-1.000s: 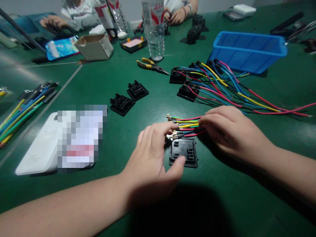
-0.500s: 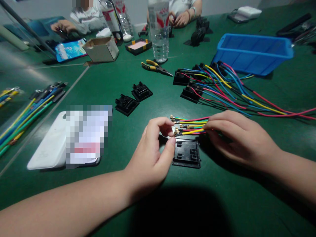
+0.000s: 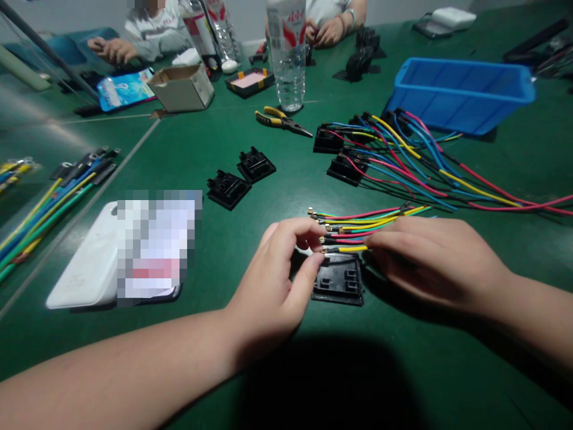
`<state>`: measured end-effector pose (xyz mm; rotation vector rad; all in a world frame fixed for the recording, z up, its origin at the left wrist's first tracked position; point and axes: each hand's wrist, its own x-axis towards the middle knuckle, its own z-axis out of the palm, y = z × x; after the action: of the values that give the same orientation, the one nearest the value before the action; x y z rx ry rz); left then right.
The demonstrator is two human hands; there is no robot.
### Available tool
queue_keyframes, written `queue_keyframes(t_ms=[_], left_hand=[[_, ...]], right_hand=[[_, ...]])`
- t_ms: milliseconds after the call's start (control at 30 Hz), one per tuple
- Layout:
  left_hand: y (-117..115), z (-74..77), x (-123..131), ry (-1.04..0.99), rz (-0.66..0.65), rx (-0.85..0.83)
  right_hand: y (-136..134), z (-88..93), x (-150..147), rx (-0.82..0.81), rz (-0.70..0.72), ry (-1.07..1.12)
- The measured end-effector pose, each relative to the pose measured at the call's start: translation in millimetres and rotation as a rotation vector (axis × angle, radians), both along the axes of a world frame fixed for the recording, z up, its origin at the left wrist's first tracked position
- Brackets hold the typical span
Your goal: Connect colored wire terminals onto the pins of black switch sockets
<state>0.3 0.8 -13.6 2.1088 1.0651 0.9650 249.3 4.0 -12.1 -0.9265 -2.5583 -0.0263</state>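
A yellow wire with a metal terminal at its left end lies level in front of me. My right hand pinches this wire by its insulated part. At the terminal end, my left hand is curled, thumb and fingertips closed about the metal; the exact contact is partly hidden. Just below them a black plastic plate with small raised clips lies flat on the table. Behind the fingers is a row of loose wires, red, yellow and green, with brass terminals pointing left.
Two black plastic pieces lie further left, beyond a white phone. Pliers and a water bottle are at the back. Wired black housings stand before a blue bin. Other people's hands are across the table.
My right hand has brought the yellow wire slightly nearer me, apart from the other wires, which now lie behind it. My left hand has shifted slightly with it, fingers staying at the terminal.
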Motion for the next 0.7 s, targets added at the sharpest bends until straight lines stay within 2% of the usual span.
queue_keyframes(t_ms=[233,367,567,700], left_hand=[[0.2,3.4,-0.7,0.041,-0.098,0.058],[0.5,5.3,0.7,0.062,-0.138,0.093],[-3.4,9.4,1.5,0.141,-0.101,0.055],[-1.9,9.9,3.0,0.253,-0.139,-0.032]], right_hand=[[-0.8,-0.5,-0.8,0.024,0.099,-0.014],[-4.5,3.4,-5.3,-0.039,0.103,0.042],[-3.0,3.7,-5.1,-0.05,0.124,0.085],[-1.4,3.1,-5.0,-0.067,0.12,0.109]])
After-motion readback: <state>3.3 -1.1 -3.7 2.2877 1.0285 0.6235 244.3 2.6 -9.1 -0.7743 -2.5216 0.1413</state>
